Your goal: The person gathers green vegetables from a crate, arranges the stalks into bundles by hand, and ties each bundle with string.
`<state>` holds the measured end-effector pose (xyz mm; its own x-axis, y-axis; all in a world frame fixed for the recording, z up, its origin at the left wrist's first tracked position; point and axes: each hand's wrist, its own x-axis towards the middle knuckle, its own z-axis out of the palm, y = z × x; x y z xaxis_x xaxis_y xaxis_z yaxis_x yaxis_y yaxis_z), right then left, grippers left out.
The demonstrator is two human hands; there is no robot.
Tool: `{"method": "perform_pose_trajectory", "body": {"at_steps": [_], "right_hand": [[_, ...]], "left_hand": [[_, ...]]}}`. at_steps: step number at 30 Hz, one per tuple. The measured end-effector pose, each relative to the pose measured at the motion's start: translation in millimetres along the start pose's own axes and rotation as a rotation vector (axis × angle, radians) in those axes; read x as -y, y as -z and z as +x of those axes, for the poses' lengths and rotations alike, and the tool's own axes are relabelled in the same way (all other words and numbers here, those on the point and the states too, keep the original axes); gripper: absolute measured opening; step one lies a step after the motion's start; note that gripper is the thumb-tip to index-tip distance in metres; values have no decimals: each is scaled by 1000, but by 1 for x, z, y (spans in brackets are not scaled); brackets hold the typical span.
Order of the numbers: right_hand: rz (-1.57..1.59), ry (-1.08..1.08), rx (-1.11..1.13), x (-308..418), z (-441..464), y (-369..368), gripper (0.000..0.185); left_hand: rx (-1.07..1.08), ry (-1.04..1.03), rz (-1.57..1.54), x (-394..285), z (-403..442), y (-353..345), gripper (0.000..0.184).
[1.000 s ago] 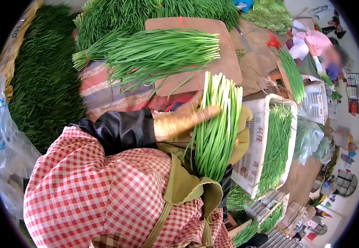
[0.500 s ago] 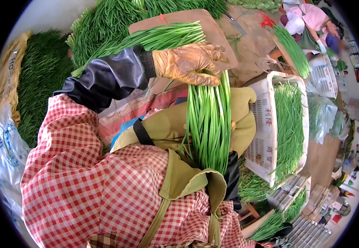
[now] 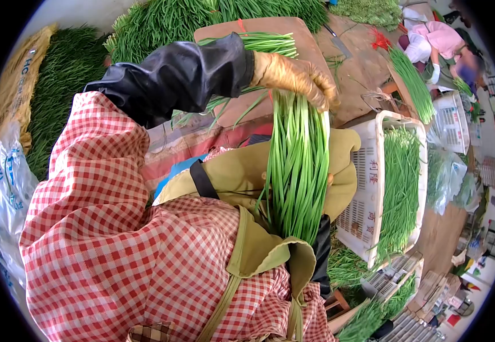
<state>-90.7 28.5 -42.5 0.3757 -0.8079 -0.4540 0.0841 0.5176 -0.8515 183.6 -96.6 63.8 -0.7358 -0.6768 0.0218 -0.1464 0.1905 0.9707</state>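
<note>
A bunch of garlic chives (image 3: 299,171), long and green with paler stem ends, lies upright in view over my lap. My left hand (image 3: 299,77), in a stained tan glove under a black sleeve, is curled over the pale ends at the top. Its fingers bend down on the far side, touching the stems. From beneath, my right hand (image 3: 330,179) grips the middle of the bunch; only gloved fingertips show at its edges, and the rest is hidden. More cut chives (image 3: 267,43) lie on the brown board (image 3: 299,28) behind my left hand.
A white crate (image 3: 375,171) of chives stands close on the right. Piled chives (image 3: 168,28) lie at the back, near a knife (image 3: 338,43). Plastic bags (image 3: 11,176) are at the left. Another person (image 3: 438,40) bends over at upper right, beside a chive-laden board.
My left hand has shifted right and turned, its fingers now curling down over the stem ends. The bunch has moved slightly right in view.
</note>
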Motion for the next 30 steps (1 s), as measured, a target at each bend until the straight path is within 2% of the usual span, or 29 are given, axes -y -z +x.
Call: {"method": "perform_pose_trajectory", "body": {"at_steps": [3,6,10,12,14,15,18,19,22,24,26,30], "right_hand": [[-4,1,19,1,2,-4,73],[-8,3,31,4,3,-7,73],[-17,10,47,6,4,-6,73],[-12,10,46,5,8,-8,73],[-19,2,48,5,7,-6,72],[-22,-4,48,5,7,-5,72],[-33,-19,29,6,3,0,72],[-37,-24,25,5,0,1,72],[-48,-47,3,4,-6,10,72],[-54,-64,-11,4,-8,15,72],[-53,-72,-20,5,-8,20,72],[-53,-96,-35,4,-11,29,71]], "left_hand": [[-73,13,-26,3,-7,8,25],[-252,20,-23,8,-14,13,25],[-771,0,45,24,-28,6,26],[-911,1,58,22,-36,-4,26],[-776,77,4,12,-58,-8,31],[-634,146,-45,3,-64,-13,38],[-531,261,76,-9,-65,-37,37],[-550,217,-34,0,-62,-42,33],[-490,300,20,-12,-56,-37,29],[-480,255,21,-9,-56,-36,26],[-352,417,-251,-7,-58,-31,24],[-220,501,-183,-28,-62,-19,25]]}}
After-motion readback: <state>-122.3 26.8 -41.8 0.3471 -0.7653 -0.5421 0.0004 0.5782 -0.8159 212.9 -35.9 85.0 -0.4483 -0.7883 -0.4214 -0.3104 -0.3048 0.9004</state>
